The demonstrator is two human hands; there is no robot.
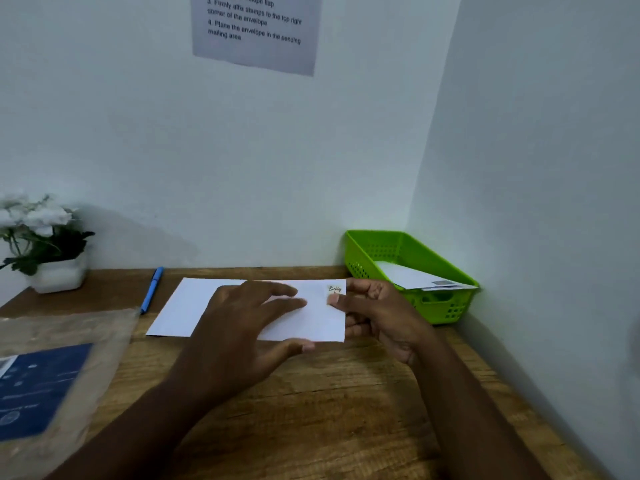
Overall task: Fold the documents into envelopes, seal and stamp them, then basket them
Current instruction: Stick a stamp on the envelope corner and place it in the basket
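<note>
A white envelope (311, 323) lies lengthwise on the wooden desk (329, 393) near the back wall. A small stamp sticker (334, 290) with the word "Birthday" sits at its top right corner. My left hand (242, 327) lies over the envelope's middle, fingers spread and straight, thumb at the near edge. My right hand (377, 313) holds the envelope's right end, its thumb pressing just below the stamp and its fingers curled behind the edge. A green basket (446, 306) stands at the back right corner with white envelopes (419, 277) inside.
A blue pen (151, 289) lies left of the envelope. A clear plastic bag (69, 341) with a dark blue card (38, 386) covers the left of the desk. A white potted plant (52, 251) stands at the back left. Walls close in behind and on the right.
</note>
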